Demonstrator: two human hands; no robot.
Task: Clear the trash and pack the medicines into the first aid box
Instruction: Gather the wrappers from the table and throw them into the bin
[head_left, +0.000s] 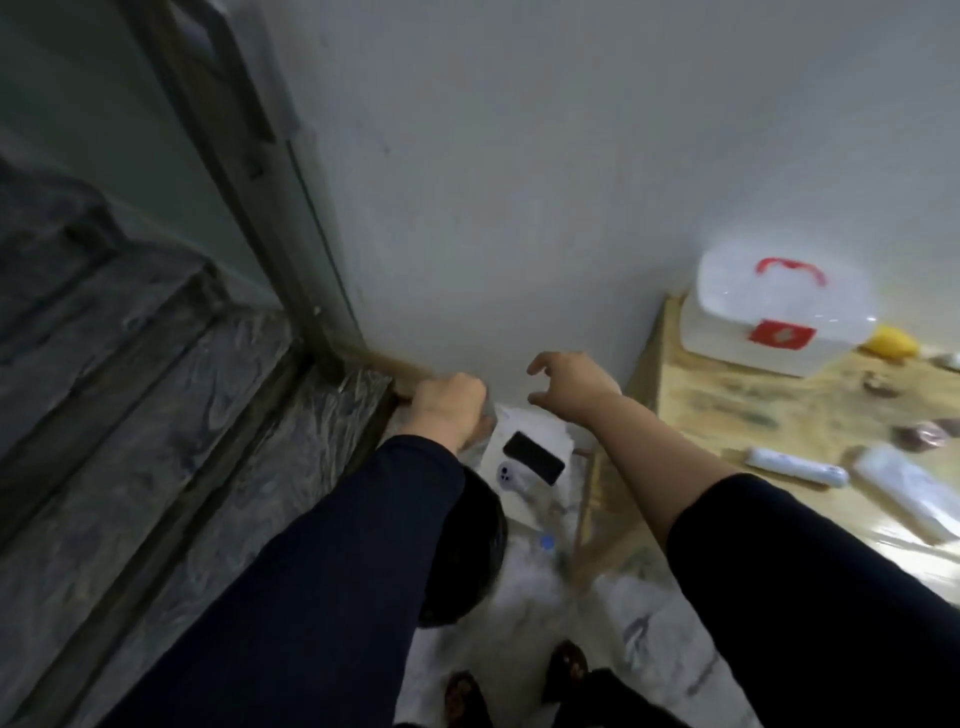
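Observation:
My left hand (448, 410) is closed around something clear and crinkly, likely a bit of plastic trash, held above a black bin (480, 540) on the floor. My right hand (569, 382) hovers beside it with fingers spread and nothing in it. The first aid box (774, 317), translucent white with a red handle and red label, stands shut at the back of the wooden table (727, 410). A white tube (797, 466) and a white packet (909, 488) lie on the table's near part.
A white stool or box (540, 431) against the wall carries a black phone (533, 458) and a white device (506, 474). A yellow object (891, 341) and small dark items (919, 435) lie on the table. A dark stone ledge (156, 415) and window frame are at the left.

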